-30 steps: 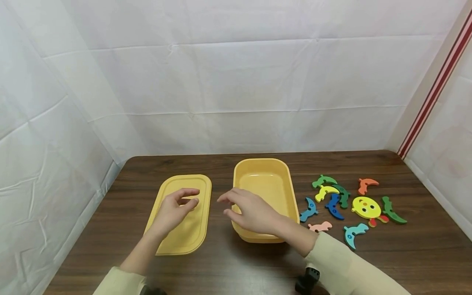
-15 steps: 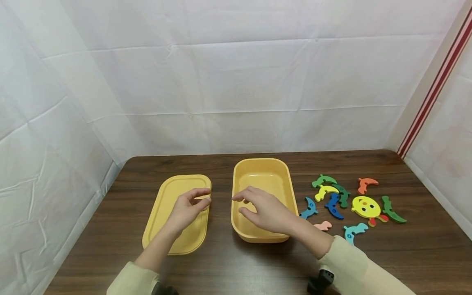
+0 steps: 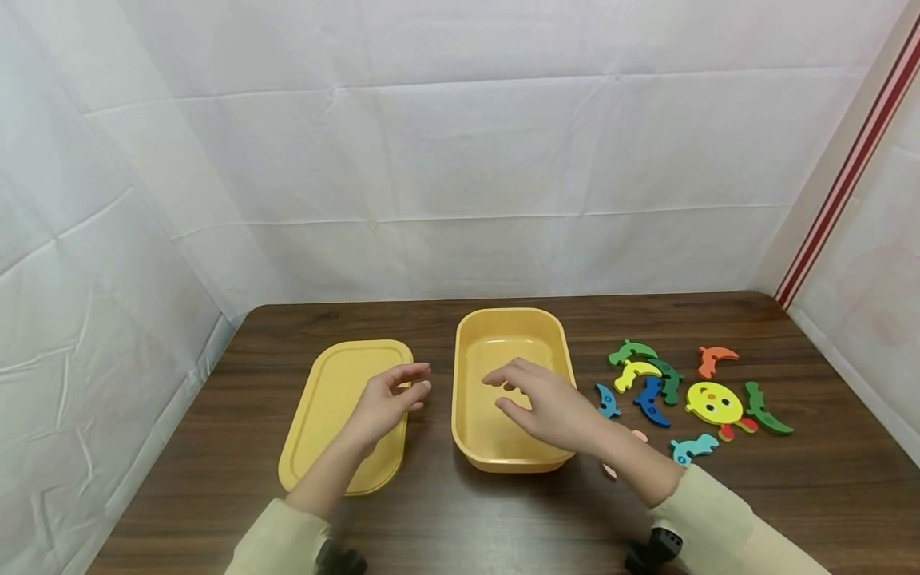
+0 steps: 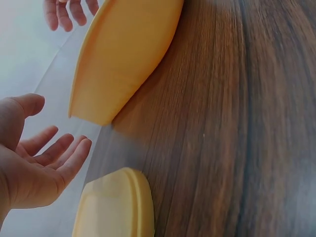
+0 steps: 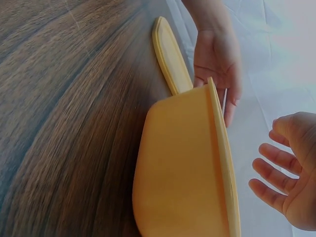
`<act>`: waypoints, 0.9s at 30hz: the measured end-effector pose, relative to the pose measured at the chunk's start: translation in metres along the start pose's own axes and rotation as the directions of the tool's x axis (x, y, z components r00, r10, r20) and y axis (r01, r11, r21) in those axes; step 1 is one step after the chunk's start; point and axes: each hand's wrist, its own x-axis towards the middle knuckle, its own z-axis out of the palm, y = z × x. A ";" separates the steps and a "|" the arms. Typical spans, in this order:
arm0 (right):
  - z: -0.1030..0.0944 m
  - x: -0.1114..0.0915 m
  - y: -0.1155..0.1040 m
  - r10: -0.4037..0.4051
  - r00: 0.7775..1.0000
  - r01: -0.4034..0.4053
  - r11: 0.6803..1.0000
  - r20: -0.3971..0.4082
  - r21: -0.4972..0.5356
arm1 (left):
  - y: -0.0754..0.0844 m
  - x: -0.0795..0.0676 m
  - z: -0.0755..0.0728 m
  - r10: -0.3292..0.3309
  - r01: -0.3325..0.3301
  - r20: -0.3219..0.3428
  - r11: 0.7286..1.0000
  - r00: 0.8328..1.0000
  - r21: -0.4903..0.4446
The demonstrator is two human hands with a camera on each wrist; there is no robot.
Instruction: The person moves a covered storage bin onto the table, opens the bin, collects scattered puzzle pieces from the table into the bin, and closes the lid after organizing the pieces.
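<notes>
My left hand (image 3: 386, 403) hovers above the right edge of a flat yellow lid (image 3: 327, 415), fingers loosely bent and holding nothing. In the left wrist view, a gap shows between the left hand (image 4: 37, 158) and the lid (image 4: 106, 207). My right hand (image 3: 552, 407) is over a yellow plastic box (image 3: 477, 435) with an open top, its fingers relaxed and nothing in them. The right wrist view shows the right hand (image 5: 291, 173) apart from the box's side wall (image 5: 177, 163). No pieces are visible inside the box; part of its inside is hidden by the hand.
Right of the box lie several curved coloured pieces, such as a blue one (image 3: 650, 401), an orange one (image 3: 715, 361) and a green one (image 3: 765, 409). Among them is a yellow smiling-face piece (image 3: 714, 403). A pink piece is partly hidden under the right forearm. White sheeting (image 3: 460, 160) hangs behind the wooden table (image 3: 237, 447).
Both hands have moved to the right, the left from over the lid's middle to its right edge, the right from the box's left rim to over its inside. Lid, box and pieces stay put.
</notes>
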 end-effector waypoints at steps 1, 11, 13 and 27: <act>-0.001 -0.001 0.001 0.003 1.000 -0.003 1.000 -0.003 -0.003 | 0.000 0.001 0.002 -0.002 0.002 0.004 1.000 1.000 -0.002; -0.010 -0.015 0.012 0.024 0.996 -0.024 1.000 -0.083 0.000 | 0.004 0.009 0.016 -0.040 0.043 0.041 0.997 0.998 -0.066; -0.012 -0.017 0.015 0.037 0.995 -0.037 0.999 -0.097 -0.005 | 0.005 0.010 0.018 -0.046 0.048 0.040 0.996 0.998 -0.073; -0.025 -0.032 0.032 0.130 0.984 -0.136 0.990 -0.124 -0.039 | 0.006 0.016 0.031 -0.069 0.075 0.071 0.994 0.995 -0.075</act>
